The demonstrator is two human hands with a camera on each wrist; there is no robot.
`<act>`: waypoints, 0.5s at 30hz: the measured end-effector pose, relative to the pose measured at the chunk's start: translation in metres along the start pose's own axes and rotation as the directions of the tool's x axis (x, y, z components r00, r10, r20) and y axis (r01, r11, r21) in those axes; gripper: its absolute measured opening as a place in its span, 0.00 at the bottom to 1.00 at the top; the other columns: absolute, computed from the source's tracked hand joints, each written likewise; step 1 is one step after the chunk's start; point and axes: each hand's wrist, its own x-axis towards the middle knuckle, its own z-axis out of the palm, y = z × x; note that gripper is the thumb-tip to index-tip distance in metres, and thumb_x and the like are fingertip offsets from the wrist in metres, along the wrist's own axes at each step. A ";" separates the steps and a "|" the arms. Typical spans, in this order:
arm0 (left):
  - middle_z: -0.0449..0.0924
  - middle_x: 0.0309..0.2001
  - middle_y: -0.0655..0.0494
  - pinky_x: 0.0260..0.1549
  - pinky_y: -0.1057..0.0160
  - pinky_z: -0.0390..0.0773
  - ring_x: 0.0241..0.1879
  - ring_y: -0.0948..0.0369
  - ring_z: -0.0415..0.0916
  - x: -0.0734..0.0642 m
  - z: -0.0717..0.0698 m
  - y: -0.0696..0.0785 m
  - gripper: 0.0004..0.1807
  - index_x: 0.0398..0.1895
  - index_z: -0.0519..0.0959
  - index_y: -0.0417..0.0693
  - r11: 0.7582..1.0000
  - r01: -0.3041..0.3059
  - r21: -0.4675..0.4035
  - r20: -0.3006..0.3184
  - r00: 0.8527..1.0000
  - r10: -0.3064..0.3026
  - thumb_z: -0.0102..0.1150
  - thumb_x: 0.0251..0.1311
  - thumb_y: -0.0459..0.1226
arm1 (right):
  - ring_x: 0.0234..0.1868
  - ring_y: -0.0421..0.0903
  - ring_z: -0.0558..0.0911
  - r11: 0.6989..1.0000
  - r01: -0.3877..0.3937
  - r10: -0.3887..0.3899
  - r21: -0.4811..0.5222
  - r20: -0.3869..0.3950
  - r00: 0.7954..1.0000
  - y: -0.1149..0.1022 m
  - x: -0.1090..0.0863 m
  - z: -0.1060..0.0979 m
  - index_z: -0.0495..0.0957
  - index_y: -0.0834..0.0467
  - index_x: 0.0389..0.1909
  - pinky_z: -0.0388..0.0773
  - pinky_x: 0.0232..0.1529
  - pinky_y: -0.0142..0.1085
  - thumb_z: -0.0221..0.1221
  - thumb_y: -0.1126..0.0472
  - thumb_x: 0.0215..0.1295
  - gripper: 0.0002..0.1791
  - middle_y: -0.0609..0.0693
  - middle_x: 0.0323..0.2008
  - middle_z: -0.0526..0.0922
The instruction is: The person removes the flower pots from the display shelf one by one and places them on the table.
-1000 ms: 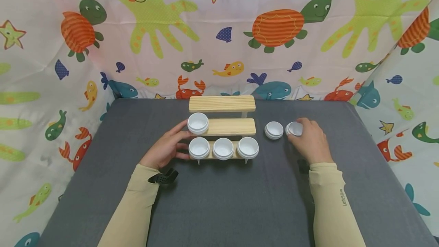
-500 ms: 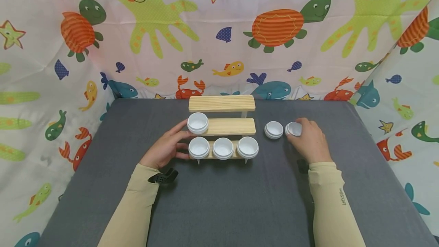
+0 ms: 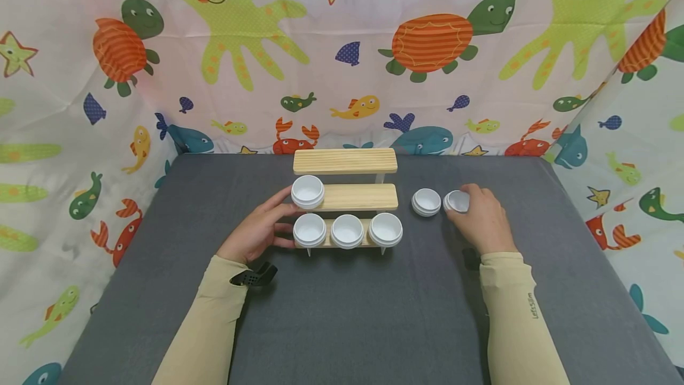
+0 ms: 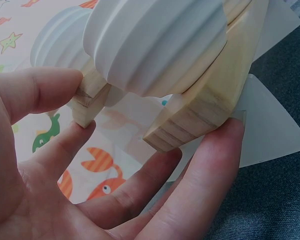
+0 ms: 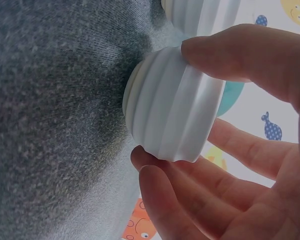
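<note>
A three-tier wooden display stand (image 3: 360, 197) stands on the table, its clear supports partly showing. My left hand (image 3: 261, 230) holds it by the left end. In the left wrist view, the thumb and a finger pinch one board's end (image 4: 92, 95), while other fingers touch another board (image 4: 190, 115). White ribbed cups stand on it: one cup (image 3: 307, 191) on the middle tier, three on the lowest, including a left cup (image 3: 310, 229). Right of the stand, my right hand (image 3: 483, 218) grips a white ribbed cup (image 5: 172, 105) between thumb and fingers, close to the cloth.
Another white cup (image 3: 426, 202) stands between the stand and the right hand's cup. Grey cloth (image 3: 352, 319) covers the table. A curtain printed with sea animals (image 3: 342, 76) hangs along the back and sides.
</note>
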 end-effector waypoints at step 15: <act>0.72 0.77 0.43 0.47 0.43 0.90 0.60 0.41 0.84 0.000 0.000 0.000 0.38 0.86 0.57 0.76 1.000 0.012 -0.003 -0.019 1.000 -0.012 0.58 0.78 0.53 | 0.57 0.72 0.80 1.000 0.010 -0.010 0.002 0.010 1.000 0.003 0.003 0.003 0.72 0.69 0.69 0.77 0.58 0.69 0.68 0.55 0.67 0.35 0.74 0.60 0.78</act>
